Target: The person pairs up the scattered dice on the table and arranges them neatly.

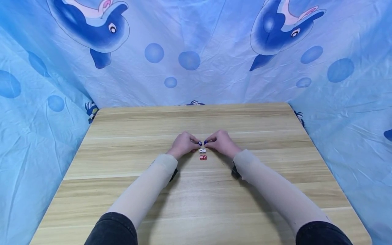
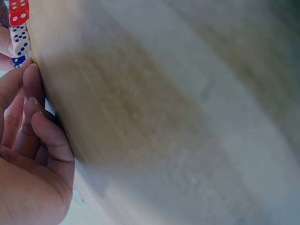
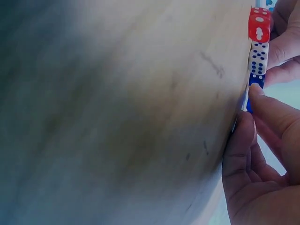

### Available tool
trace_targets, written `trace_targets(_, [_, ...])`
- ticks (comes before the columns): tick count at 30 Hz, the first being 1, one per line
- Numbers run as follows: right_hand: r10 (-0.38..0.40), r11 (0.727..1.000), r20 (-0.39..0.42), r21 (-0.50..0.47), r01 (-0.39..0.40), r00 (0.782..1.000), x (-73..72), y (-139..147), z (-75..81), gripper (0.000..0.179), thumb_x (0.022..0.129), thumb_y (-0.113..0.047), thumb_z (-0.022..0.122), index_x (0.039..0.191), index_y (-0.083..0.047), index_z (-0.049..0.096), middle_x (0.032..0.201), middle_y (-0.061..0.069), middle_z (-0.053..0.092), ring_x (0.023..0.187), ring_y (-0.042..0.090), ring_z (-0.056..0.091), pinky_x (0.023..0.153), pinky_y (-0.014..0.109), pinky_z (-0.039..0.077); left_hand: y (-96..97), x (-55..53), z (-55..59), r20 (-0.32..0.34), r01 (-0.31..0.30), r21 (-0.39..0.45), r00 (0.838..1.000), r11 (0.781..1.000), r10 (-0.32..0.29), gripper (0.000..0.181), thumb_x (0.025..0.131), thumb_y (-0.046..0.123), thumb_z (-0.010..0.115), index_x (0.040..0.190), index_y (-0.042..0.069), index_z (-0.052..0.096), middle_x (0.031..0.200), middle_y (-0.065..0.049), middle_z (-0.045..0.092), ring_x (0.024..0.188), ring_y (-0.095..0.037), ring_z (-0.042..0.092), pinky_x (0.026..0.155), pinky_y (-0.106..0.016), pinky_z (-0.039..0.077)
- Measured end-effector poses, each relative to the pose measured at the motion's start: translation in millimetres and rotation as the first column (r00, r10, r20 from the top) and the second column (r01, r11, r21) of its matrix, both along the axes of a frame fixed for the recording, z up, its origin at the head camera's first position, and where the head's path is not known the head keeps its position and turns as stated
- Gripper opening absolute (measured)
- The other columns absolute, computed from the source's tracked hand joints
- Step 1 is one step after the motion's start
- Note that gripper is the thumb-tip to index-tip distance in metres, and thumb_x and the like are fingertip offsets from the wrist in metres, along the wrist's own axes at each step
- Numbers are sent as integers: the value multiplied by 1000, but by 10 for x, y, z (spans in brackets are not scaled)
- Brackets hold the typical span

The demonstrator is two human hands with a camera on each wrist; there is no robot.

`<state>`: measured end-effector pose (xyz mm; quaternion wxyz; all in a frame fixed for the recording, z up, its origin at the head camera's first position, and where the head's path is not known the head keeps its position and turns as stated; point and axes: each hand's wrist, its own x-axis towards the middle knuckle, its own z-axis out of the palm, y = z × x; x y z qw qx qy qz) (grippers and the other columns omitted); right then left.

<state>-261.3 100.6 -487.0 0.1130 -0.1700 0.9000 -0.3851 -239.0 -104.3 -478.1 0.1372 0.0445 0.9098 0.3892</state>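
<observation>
Near the table's middle, my left hand [image 1: 183,144] pinches a blue die [image 1: 200,143] between thumb and fingertips. Opposite it, my right hand [image 1: 223,142] pinches another blue die [image 1: 205,142], with a narrow gap between the two dice in the head view. Just on the near side lie two white dice [image 1: 202,151] side by side, then two red dice [image 1: 203,157] closer to me. The right wrist view shows a red die [image 3: 259,26], a white die [image 3: 258,58] and a blue die in a line, with my fingers partly covering the blue one.
The wood-grain table [image 1: 128,190] spreads out around both hands. A blue curtain [image 1: 190,86] printed with dolphins and bubbles hangs behind its far edge and along both sides. A dark band [image 1: 235,172] sits at my right wrist.
</observation>
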Motion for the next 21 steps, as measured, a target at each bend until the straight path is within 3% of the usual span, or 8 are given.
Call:
trace_targets(8, [56, 998, -17, 2, -56, 998, -10, -59, -24, 18, 85, -23, 86, 101, -15, 82, 96, -6, 76, 98, 12, 68, 90, 32, 52, -6, 5, -4, 2, 3, 20, 1000, 1000, -3, 21, 85, 21, 86, 104, 13, 81, 72, 3, 72, 65, -14, 67, 65, -29, 50])
trace_targets(16, [30, 999, -5, -19, -30, 1000, -3, -38, -10, 22, 84, -21, 87, 103, -12, 81, 97, -2, 77, 96, 14, 69, 87, 35, 53, -7, -22, -5, 31, 3, 30, 1000, 1000, -4, 24, 86, 21, 85, 108, 14, 80, 73, 4, 72, 66, -15, 67, 65, -29, 51])
trace_targets(21, [41, 999, -8, -5, -41, 999, -11, -45, -10, 19, 85, -21, 86, 102, -13, 81, 95, -4, 77, 95, 12, 69, 88, 33, 53, -19, -21, -2, 17, 11, 39, 1000, 999, -11, 23, 85, 18, 85, 107, 13, 80, 74, 3, 73, 65, -16, 67, 64, -29, 51])
